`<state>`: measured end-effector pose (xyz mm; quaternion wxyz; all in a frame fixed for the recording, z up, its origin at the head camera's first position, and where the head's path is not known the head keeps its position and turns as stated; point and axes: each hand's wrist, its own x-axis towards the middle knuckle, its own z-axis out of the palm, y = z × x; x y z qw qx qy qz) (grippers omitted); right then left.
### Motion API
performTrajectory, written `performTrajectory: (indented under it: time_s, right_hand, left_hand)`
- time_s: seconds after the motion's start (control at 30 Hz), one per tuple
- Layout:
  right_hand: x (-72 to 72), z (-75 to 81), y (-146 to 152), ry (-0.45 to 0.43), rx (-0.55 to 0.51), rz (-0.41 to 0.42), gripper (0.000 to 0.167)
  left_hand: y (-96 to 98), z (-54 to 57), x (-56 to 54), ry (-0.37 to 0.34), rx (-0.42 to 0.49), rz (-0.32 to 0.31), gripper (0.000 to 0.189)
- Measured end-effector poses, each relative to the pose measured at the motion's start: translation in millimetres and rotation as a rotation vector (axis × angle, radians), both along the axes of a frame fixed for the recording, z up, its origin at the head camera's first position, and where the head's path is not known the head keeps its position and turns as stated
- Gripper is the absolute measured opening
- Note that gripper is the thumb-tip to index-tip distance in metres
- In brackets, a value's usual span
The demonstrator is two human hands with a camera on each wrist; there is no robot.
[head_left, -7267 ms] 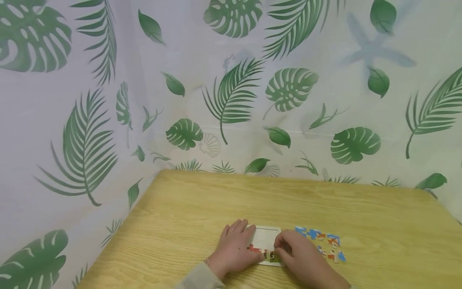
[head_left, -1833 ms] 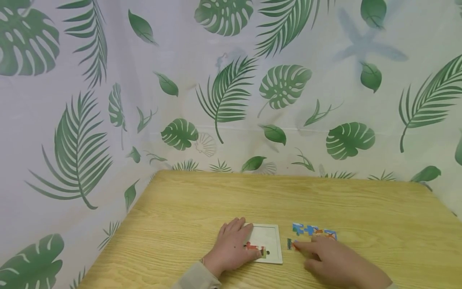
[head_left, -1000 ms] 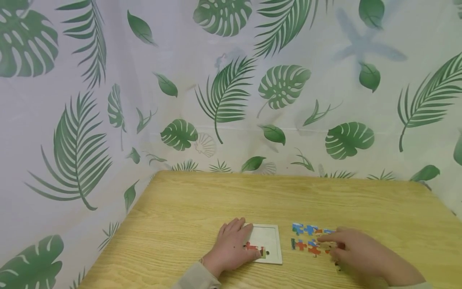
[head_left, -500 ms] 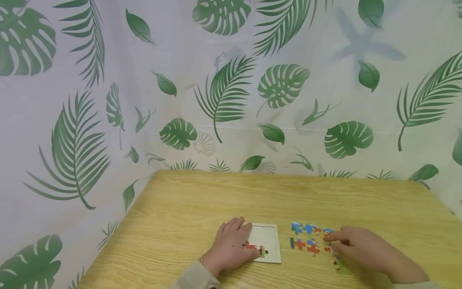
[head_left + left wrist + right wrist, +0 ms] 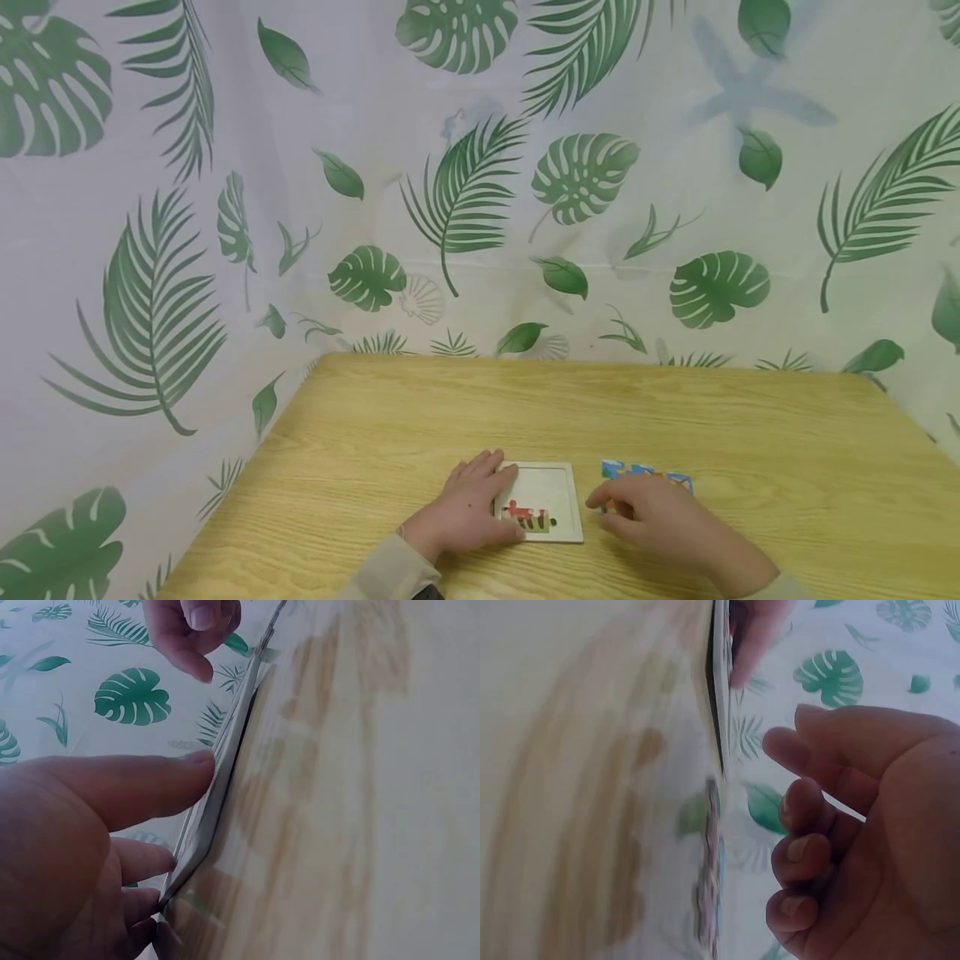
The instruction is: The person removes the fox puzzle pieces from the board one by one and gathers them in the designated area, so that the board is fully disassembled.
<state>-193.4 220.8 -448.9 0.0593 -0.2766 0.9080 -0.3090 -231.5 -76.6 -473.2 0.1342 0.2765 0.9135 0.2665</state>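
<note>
A square white puzzle tray lies on the table, with a few joined red and yellowish puzzle pieces along its near side. My left hand rests with spread fingers on the tray's left side. In the left wrist view its thumb lies on the tray's edge. Just right of the tray hovers my right hand, over the loose puzzle pieces, covering most of them. The right wrist view shows that hand's fingers loosely curled with nothing between them, beside the row of loose pieces.
The wood-grain table reaches back to a white curtain printed with green leaves. More curtain hangs along the left side. A dark band shows at my left sleeve.
My right hand has moved left, from the right end of the loose pieces to their left end beside the tray. The left hand has stayed on the tray.
</note>
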Motion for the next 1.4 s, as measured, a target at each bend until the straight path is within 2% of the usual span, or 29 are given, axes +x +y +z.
performTrajectory:
  time_s: [0.3,0.63,0.83,1.03,1.4]
  right_hand:
    - [-3.8,-4.7,-26,-0.048,0.035,-0.047,0.021]
    - [-5.0,-13.6,-33,-0.111,0.072,-0.013,0.037]
    - [-4.2,-16.1,-31,-0.114,0.038,0.029,0.022]
    - [-2.9,-19.5,-28,-0.091,0.042,0.031,0.012]
    - [-0.8,-21.9,-50,-0.079,0.034,-0.078,0.018]
  left_hand:
    - [-1.8,0.0,-2.3,0.006,-0.012,-0.001,0.078]
    - [-2.3,-2.3,0.5,0.003,-0.003,0.018,0.080]
    - [-0.9,-2.0,1.2,0.018,-0.006,0.012,0.079]
    - [1.0,0.4,1.4,0.044,-0.016,-0.004,0.077]
    - [1.3,2.6,1.9,0.054,-0.038,0.016,0.079]
